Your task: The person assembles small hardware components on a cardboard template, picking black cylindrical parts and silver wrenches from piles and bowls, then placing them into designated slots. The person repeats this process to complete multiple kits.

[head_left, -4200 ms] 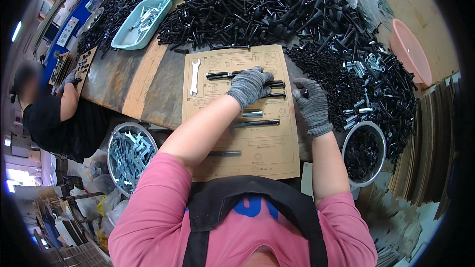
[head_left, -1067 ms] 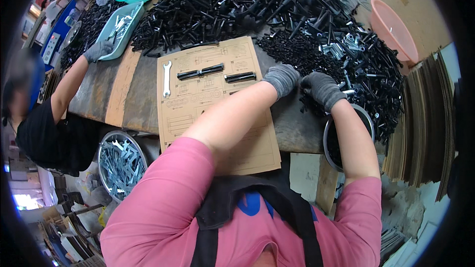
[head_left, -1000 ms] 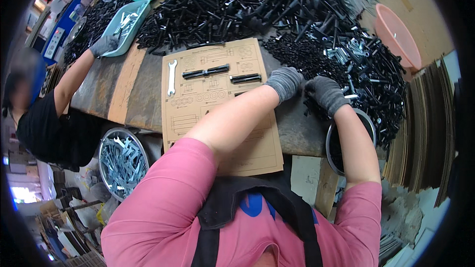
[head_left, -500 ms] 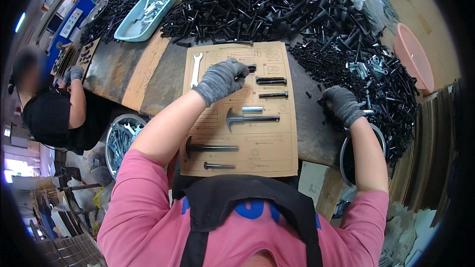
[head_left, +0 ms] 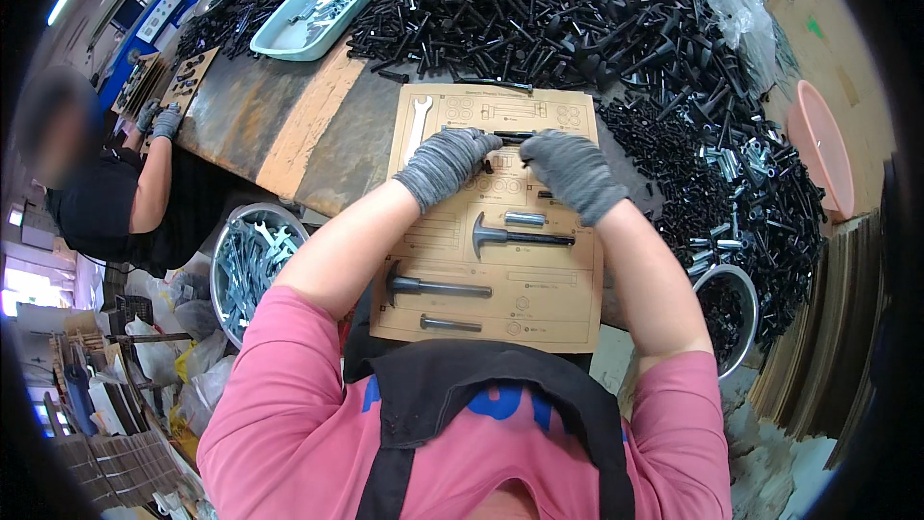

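Both my hands wear grey knit gloves and meet over the upper part of a printed brown card (head_left: pixel 452 255). My left hand (head_left: pixel 449 166) has its fingers closed at the near end of a black bolt (head_left: pixel 515 137); a small dark piece (head_left: pixel 488 168) shows under its fingertips. My right hand (head_left: pixel 575 173) pinches just right of it, hiding what it holds. Below lie a silver sleeve (head_left: pixel 525 219), two black bolts with wide curved heads, the upper bolt (head_left: pixel 527 237) and the lower bolt (head_left: pixel 441 287), and a plain bolt (head_left: pixel 450 325). A wrench (head_left: pixel 419 125) lies upper left.
A large heap of black bolts (head_left: pixel 539 24) covers the back and right. A blue tray (head_left: pixel 289 46) holds silver bolts. Metal bowls stand left (head_left: pixel 223 299) and right (head_left: pixel 749 347). A pink basin (head_left: pixel 818 149) leans far right. A gloved co-worker (head_left: pixel 106 173) works at left.
My right hand has moved left from the small-parts pile to the card, beside my left hand. My left hand stays over the upper card. The whole view has shifted slightly.
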`<control>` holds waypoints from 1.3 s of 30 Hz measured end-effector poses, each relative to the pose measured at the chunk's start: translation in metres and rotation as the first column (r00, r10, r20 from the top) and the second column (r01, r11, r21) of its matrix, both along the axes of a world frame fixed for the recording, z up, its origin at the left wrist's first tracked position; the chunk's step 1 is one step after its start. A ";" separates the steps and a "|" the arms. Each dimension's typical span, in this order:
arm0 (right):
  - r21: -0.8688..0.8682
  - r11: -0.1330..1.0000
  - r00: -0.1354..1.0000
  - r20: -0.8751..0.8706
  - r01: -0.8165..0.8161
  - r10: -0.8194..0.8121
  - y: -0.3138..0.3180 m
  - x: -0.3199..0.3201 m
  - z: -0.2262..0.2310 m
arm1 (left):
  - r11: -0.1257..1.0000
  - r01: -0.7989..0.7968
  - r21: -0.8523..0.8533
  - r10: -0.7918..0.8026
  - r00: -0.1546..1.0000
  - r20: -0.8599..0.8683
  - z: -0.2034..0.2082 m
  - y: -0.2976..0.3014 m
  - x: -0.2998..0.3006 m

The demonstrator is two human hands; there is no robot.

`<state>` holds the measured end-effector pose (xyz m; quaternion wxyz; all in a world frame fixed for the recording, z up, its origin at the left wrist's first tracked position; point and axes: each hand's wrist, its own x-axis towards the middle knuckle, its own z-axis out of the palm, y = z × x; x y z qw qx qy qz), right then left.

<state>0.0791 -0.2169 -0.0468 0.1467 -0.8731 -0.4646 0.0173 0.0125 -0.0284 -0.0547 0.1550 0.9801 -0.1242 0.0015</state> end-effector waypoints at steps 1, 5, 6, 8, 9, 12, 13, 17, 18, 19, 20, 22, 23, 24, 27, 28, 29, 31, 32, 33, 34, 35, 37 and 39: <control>-0.076 0.997 0.999 0.050 0.024 -0.021 0.012 -0.005 -0.003 | 0.994 -0.032 -0.106 0.032 0.999 -0.001 0.000 -0.002 -0.003; -0.239 0.971 0.970 0.231 -0.013 0.070 0.035 -0.011 -0.013 | 0.887 -0.231 -0.400 0.250 0.968 -0.005 -0.009 -0.004 -0.014; -0.217 0.976 0.977 0.200 -0.028 0.072 0.037 -0.009 -0.013 | 0.823 -0.231 -0.519 0.241 0.969 -0.049 -0.012 -0.002 -0.014; -0.255 0.967 0.994 0.093 -0.024 0.050 0.037 -0.006 -0.012 | 0.653 -0.339 -0.677 0.217 0.941 -0.261 -0.017 0.000 -0.016; -0.281 0.960 1.000 -0.002 -0.003 0.003 0.038 -0.002 -0.009 | 0.639 -0.357 -0.682 0.203 0.933 -0.298 -0.018 0.002 -0.016; -0.091 0.995 0.984 -0.173 0.036 -0.052 0.037 -0.001 0.001 | 0.683 -0.277 -0.676 0.215 0.960 -0.176 -0.016 0.009 -0.017; -0.044 0.999 0.981 -0.196 -0.008 -0.001 0.038 -0.001 0.004 | 0.648 -0.303 -0.699 0.248 0.951 -0.183 -0.015 0.011 -0.020; -0.320 0.947 0.981 -0.176 0.016 -0.076 0.066 -0.013 0.000 | 0.584 -0.424 -0.692 0.289 0.906 -0.311 -0.006 0.020 -0.028; -0.225 0.974 0.983 -0.172 0.027 -0.067 0.065 -0.014 0.000 | 0.577 -0.439 -0.688 0.283 0.898 -0.336 -0.005 0.022 -0.031; -0.128 0.991 0.984 -0.167 0.037 -0.059 0.063 -0.015 -0.002 | 0.565 -0.436 -0.701 0.261 0.900 -0.350 -0.003 0.024 -0.033; -0.058 0.996 0.982 -0.173 0.063 -0.072 0.058 -0.015 -0.003 | 0.545 -0.444 -0.711 0.240 0.896 -0.374 -0.002 0.025 -0.035; -0.008 0.993 0.980 -0.159 0.117 -0.117 0.044 -0.007 -0.002 | 0.778 -0.345 -0.525 0.231 0.934 -0.271 -0.002 0.025 -0.033; -0.026 0.991 0.978 -0.156 0.134 -0.136 0.036 -0.005 -0.001 | 0.883 -0.296 -0.364 0.224 0.948 -0.226 -0.003 0.023 -0.031; -0.058 0.983 0.972 -0.152 0.174 -0.181 0.031 -0.004 -0.001 | 0.953 -0.230 -0.196 0.199 0.966 -0.164 -0.004 0.020 -0.028; -0.229 0.960 0.973 -0.124 0.160 -0.192 0.029 -0.007 -0.001 | 0.980 -0.189 -0.063 0.174 0.967 -0.186 -0.008 0.010 -0.014; -0.265 0.948 0.975 -0.090 0.175 -0.205 0.031 -0.009 -0.001 | 0.983 -0.185 -0.020 0.178 0.968 -0.179 -0.009 0.006 -0.010; -0.268 0.948 0.980 -0.055 0.172 -0.194 0.033 -0.011 -0.002 | 0.984 -0.173 -0.027 0.164 0.965 -0.204 -0.009 0.002 -0.007; -0.268 0.951 0.986 -0.015 0.156 -0.166 0.036 -0.012 -0.002 | 0.983 -0.161 -0.084 0.147 0.976 -0.158 -0.010 -0.007 -0.003; -0.278 0.945 0.983 -0.019 0.169 -0.182 0.036 -0.011 -0.002 | 0.982 -0.159 -0.105 0.141 0.978 -0.154 -0.009 -0.011 -0.001; -0.288 0.940 0.980 -0.022 0.183 -0.198 0.036 -0.009 -0.002 | 0.980 -0.173 -0.102 0.157 0.976 -0.151 -0.009 -0.015 0.001; -0.298 0.934 0.976 -0.025 0.198 -0.215 0.036 -0.006 -0.002 | 0.979 -0.187 -0.080 0.172 0.971 -0.164 -0.008 -0.018 0.003; -0.286 0.935 0.974 -0.022 0.210 -0.225 0.035 -0.004 -0.002 | 0.978 -0.202 -0.054 0.189 0.964 -0.190 -0.007 -0.020 0.005; -0.276 0.940 0.976 -0.026 0.201 -0.217 0.034 -0.002 -0.004 | 0.975 -0.221 -0.035 0.211 0.958 -0.194 -0.007 -0.023 0.006; -0.239 0.952 0.979 -0.023 0.190 -0.201 0.033 0.000 -0.007 | 0.974 -0.222 -0.046 0.211 0.962 -0.175 -0.007 -0.023 0.006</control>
